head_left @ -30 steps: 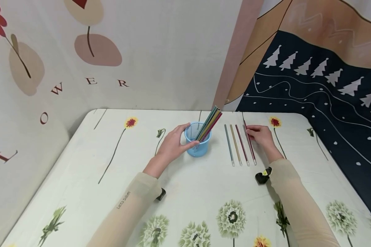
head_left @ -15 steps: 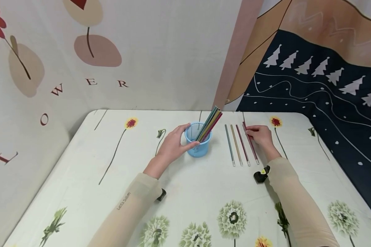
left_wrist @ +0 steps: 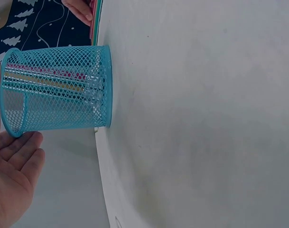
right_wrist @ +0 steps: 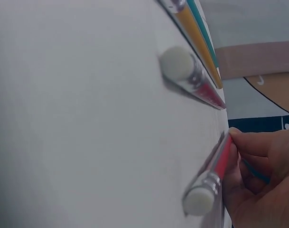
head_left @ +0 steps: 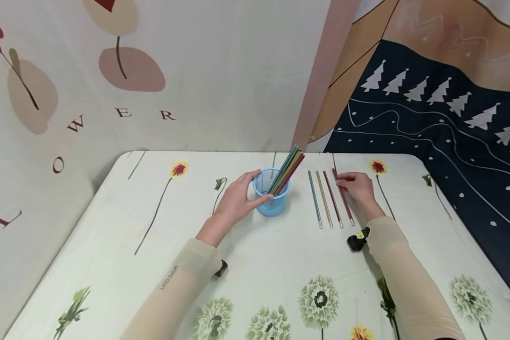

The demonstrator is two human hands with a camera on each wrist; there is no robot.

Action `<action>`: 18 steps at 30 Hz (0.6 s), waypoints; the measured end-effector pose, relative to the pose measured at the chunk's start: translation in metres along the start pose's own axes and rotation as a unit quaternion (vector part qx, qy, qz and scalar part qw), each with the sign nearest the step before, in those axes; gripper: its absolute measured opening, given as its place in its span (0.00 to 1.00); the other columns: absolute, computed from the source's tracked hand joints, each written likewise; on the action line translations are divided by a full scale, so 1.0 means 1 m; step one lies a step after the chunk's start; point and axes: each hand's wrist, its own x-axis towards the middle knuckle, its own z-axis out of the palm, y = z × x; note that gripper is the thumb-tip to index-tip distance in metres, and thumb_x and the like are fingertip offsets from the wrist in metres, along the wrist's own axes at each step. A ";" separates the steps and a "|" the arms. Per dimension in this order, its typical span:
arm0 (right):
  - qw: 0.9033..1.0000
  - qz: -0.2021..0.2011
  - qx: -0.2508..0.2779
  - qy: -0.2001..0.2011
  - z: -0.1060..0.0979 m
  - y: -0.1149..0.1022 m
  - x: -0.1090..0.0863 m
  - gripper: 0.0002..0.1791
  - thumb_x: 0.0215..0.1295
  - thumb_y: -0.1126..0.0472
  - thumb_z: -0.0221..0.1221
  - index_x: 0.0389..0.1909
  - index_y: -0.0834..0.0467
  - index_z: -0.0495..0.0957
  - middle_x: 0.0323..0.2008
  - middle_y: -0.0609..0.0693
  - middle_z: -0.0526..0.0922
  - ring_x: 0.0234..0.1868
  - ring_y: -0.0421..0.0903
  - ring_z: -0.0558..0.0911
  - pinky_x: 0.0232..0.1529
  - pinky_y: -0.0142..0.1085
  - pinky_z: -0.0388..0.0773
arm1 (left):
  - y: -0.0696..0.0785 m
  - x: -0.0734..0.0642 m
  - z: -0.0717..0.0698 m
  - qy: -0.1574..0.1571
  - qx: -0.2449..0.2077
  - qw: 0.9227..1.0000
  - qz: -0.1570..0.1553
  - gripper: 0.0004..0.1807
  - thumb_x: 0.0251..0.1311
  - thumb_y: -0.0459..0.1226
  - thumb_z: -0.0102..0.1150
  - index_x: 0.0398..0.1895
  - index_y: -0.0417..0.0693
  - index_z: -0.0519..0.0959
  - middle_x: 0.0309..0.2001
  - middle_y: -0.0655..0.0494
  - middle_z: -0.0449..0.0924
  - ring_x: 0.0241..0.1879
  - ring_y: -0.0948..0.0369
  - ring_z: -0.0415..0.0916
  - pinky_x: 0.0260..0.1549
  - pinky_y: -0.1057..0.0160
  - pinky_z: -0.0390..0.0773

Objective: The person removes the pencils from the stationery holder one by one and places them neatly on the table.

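Note:
In the head view my left hand (head_left: 234,199) holds a blue mesh pencil cup (head_left: 273,208), its thumb and fingers on either side near the rim. Several pencils (head_left: 286,171) in teal, gold and red lean to the right inside the cup. My right hand (head_left: 358,187) pinches a red pencil (head_left: 343,200) near its far end; its white eraser (right_wrist: 200,201) points towards the right wrist camera. To the left of it, a teal pencil (head_left: 315,200), a gold pencil (head_left: 325,200) and another red pencil (head_left: 333,200) lie roughly parallel on the table, slightly apart.
A white cloth with printed flowers covers the table (head_left: 255,255). A pale printed curtain (head_left: 221,75) hangs behind it, and a dark curtain with white trees (head_left: 412,123) hangs at the right. Black wrist devices (head_left: 357,241) sit under both sleeves.
The red pencil in my right hand has turned slightly, its eraser end swinging a little to the right. My left hand and the pencil cup have stayed in place.

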 end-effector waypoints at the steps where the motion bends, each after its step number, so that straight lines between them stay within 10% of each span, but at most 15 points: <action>1: 1.000 -0.003 -0.005 0.003 0.000 0.000 0.000 0.17 0.73 0.59 0.57 0.57 0.62 0.81 0.55 0.62 0.82 0.45 0.47 0.81 0.30 0.18 0.72 | 0.000 0.000 0.000 0.001 0.000 1.000 0.000 0.46 0.58 0.59 0.66 0.74 0.48 0.63 0.72 0.49 0.68 0.71 0.50 0.67 0.69 0.49 0.73; 18: 0.997 -0.035 -0.063 0.038 0.004 -0.002 -0.002 0.15 0.70 0.59 0.60 0.52 0.62 0.83 0.45 0.61 0.84 0.40 0.51 0.78 0.34 0.32 0.69 | -0.002 0.000 0.001 0.002 -0.003 1.000 0.001 0.46 0.58 0.59 0.66 0.74 0.48 0.63 0.72 0.49 0.68 0.71 0.50 0.67 0.69 0.49 0.73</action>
